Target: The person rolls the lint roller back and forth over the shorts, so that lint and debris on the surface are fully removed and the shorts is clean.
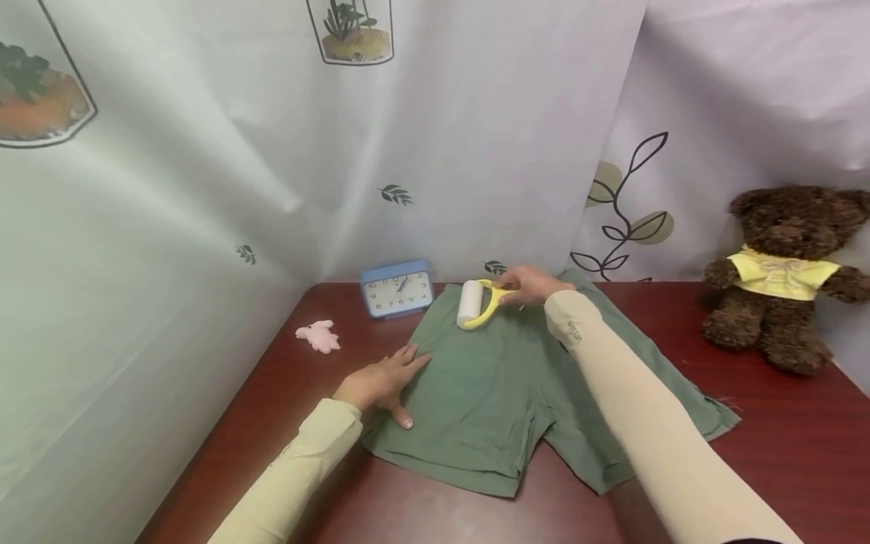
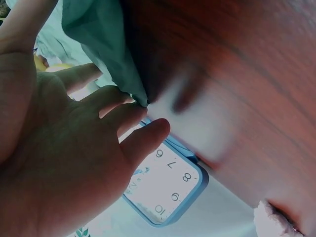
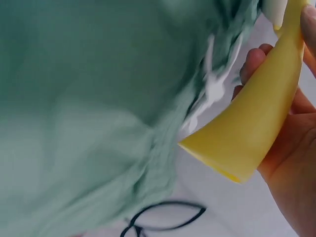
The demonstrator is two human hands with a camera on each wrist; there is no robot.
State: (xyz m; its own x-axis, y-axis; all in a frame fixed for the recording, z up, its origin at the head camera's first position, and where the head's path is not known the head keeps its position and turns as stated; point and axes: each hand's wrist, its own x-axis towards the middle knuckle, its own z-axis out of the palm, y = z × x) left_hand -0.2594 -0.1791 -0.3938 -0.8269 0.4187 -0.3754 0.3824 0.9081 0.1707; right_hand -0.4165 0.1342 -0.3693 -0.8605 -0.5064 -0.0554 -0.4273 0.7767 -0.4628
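Note:
Green shorts [image 1: 476, 393] lie spread on the dark red table, legs toward me. My right hand [image 1: 533, 285] grips the yellow handle of a lint roller [image 1: 470, 304], whose white roll sits over the upper left of the shorts near the waistband. In the right wrist view the yellow handle [image 3: 252, 108] runs along my palm, beside a white drawstring [image 3: 213, 89] on the shorts. My left hand [image 1: 384, 381] rests with fingers spread on the left edge of the shorts. The left wrist view shows its fingers [image 2: 143, 143] at the cloth's edge.
A blue alarm clock [image 1: 397, 291] stands behind the left of the shorts. A small pink toy [image 1: 318, 335] lies on the table at the left. A brown teddy bear [image 1: 782, 264] in a yellow top sits at the back right. White printed curtains [image 1: 462, 151] hang behind the table.

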